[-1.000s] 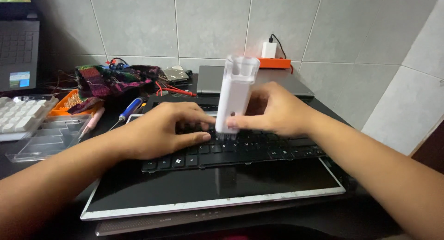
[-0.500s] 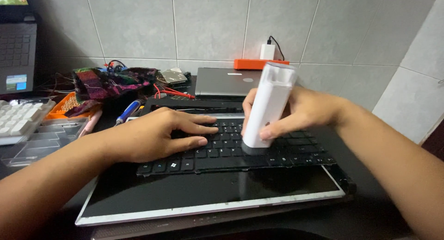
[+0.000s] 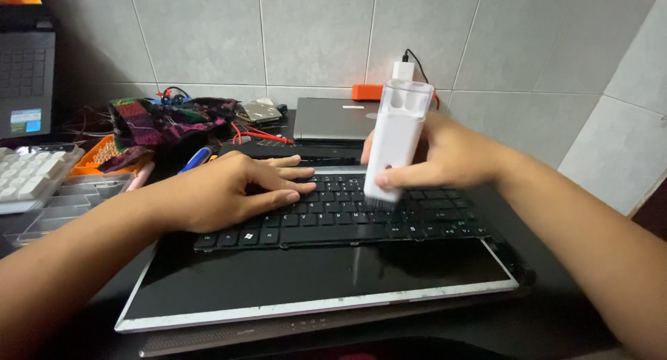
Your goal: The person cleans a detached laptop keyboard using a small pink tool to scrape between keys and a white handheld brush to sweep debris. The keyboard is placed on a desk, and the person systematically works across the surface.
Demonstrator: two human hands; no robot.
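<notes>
Right hand [image 3: 445, 158] grips white (dark-bristled) brush [image 3: 393, 143] upright.

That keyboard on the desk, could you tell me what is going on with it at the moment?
A person is working on a black keyboard that lies loose on a flat dark screen panel. The left hand rests flat on the keys, holding the keyboard down. The right hand grips a tall white brush tool upright, with its dark bristles touching the keys near the middle. A closed grey laptop sits behind, by the tiled wall.
</notes>
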